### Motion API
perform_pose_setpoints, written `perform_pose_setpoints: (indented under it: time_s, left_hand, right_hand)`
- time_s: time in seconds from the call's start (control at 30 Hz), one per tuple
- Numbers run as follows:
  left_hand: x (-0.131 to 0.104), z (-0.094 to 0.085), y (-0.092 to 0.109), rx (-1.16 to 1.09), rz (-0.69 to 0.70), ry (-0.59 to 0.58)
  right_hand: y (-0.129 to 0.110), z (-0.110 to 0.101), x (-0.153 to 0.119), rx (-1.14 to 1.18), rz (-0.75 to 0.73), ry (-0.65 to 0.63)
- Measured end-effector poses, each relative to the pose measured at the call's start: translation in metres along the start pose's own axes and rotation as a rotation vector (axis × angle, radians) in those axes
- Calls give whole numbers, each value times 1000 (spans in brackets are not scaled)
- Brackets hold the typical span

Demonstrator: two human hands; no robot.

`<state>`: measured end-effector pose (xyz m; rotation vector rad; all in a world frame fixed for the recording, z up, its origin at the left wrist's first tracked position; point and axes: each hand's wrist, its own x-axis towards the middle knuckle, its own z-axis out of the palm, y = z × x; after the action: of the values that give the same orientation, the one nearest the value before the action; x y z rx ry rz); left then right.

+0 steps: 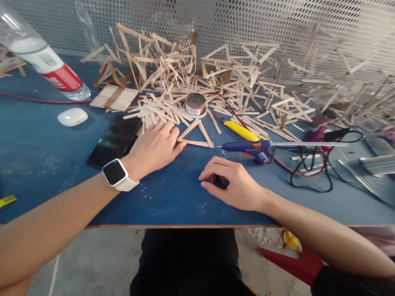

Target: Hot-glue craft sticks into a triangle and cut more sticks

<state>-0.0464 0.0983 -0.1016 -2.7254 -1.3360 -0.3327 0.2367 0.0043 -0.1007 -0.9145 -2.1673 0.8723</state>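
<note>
My left hand [159, 144] reaches over the near edge of a pile of loose wooden craft sticks [162, 107], back upward, fingers extended and somewhat bent. Its thumb is at the left corner of a triangle of craft sticks [197, 143] lying on the table; whether it presses on the corner I cannot tell. My right hand [233, 183] rests near the table's front edge, loosely curled, with a small gap between thumb and forefinger and nothing visible in it. Just beyond it lies a blue glue gun [247, 146], a long glue stick projecting from its rear and its nozzle close to the triangle's right corner.
A black phone [112, 142] lies under my left wrist, beside a white mouse [73, 117]. Behind stand a water bottle [52, 61], a roll of tape [195, 103] and a heap of stick frames [173, 61] against perforated metal. A yellow cutter [242, 130] and tangled cables [311, 174] lie right.
</note>
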Motion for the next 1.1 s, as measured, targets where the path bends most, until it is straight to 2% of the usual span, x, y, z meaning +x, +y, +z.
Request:
perform_pose_setpoints:
  time_s: [0.27, 0.5, 0.6, 0.7, 0.77, 0.83, 0.9, 1.0, 1.1]
  left_hand:
    - [2, 1, 1, 21, 9, -16]
    - [4, -8, 2, 37, 47, -37]
    - [4, -9, 2, 44, 82, -56]
    - [5, -7, 1, 50, 82, -53]
    - [5, -6, -1, 45, 81, -49]
    - [5, -5, -2, 37, 80, -49]
    - [5, -5, -2, 30, 80, -46]
    - [6, -3, -2, 23, 80, -32]
    - [6, -1, -2, 13, 75, -14]
  right_hand:
    - [-1, 0, 0, -53, -43, -37]
    - [-3, -3, 0, -200, -57, -83]
    - [-7, -15, -13, -351, 15, -55]
    - [-9, -35, -42, -512, 141, 3]
    - [-6, -53, -65, -661, 304, -13]
    - [2, -71, -85, -734, 470, 25]
    - [12, -86, -97, -763, 564, 145]
    - [28, -99, -94, -684, 535, 316]
    - [41, -99, -78, -594, 458, 348]
